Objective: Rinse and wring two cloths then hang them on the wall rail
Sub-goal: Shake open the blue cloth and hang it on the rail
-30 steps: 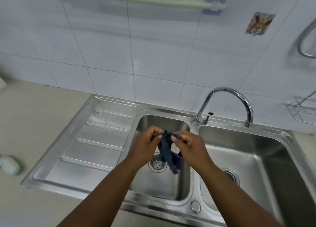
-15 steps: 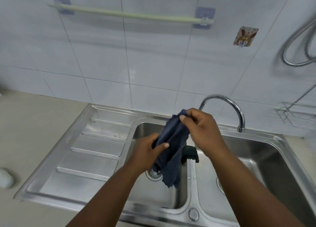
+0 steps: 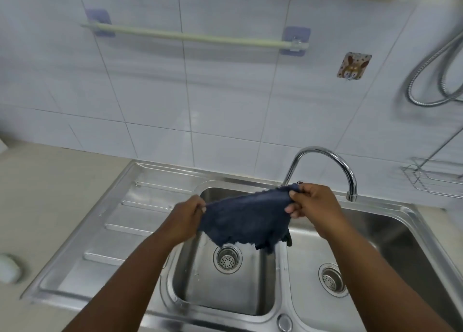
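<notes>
Nearest, at lower centre of the frame, the left hand [image 3: 186, 217] and the right hand [image 3: 309, 204] each pinch an upper corner of the dark blue cloth [image 3: 246, 220], stretching it open above the divider of the double sink [image 3: 283, 276]. Its long axis runs left to right, tilted up toward the right hand, with the ragged lower edge hanging toward the basins. This looks like the spreading step after wringing. A darker scrap behind the lower edge may be the second cloth; I cannot tell. Farther up, in the upper half, the wall rail [image 3: 195, 37] hangs bare, so the next move calls for lifting the cloth up and draping it level over that bar
</notes>
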Demonstrator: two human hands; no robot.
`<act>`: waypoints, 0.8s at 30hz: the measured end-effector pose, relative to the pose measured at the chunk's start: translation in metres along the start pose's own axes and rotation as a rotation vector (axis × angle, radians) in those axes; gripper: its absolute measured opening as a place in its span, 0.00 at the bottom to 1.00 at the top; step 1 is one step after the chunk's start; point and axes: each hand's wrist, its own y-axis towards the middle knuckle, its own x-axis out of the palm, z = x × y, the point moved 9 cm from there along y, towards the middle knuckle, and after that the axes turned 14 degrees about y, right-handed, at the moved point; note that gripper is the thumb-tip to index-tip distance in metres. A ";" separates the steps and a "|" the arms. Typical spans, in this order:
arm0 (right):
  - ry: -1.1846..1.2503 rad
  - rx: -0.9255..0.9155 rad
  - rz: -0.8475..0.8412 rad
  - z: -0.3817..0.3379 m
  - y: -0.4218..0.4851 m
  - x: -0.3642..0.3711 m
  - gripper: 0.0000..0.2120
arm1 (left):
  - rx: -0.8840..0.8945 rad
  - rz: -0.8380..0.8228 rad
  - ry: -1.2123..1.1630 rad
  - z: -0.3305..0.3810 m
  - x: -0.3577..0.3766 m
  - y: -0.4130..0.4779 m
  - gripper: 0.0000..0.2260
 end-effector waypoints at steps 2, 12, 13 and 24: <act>0.068 -0.027 0.011 -0.014 0.008 -0.004 0.09 | 0.004 0.072 -0.025 0.005 -0.030 0.008 0.05; -0.328 -0.376 -0.069 -0.050 -0.028 -0.006 0.07 | 0.262 0.453 0.246 0.038 -0.080 -0.017 0.10; -0.427 -0.112 -0.179 -0.003 -0.021 -0.004 0.07 | 0.198 0.209 0.343 0.013 -0.035 -0.009 0.10; 0.081 -0.165 -0.025 -0.035 0.007 -0.017 0.06 | -0.072 0.258 -0.361 -0.003 -0.095 0.009 0.08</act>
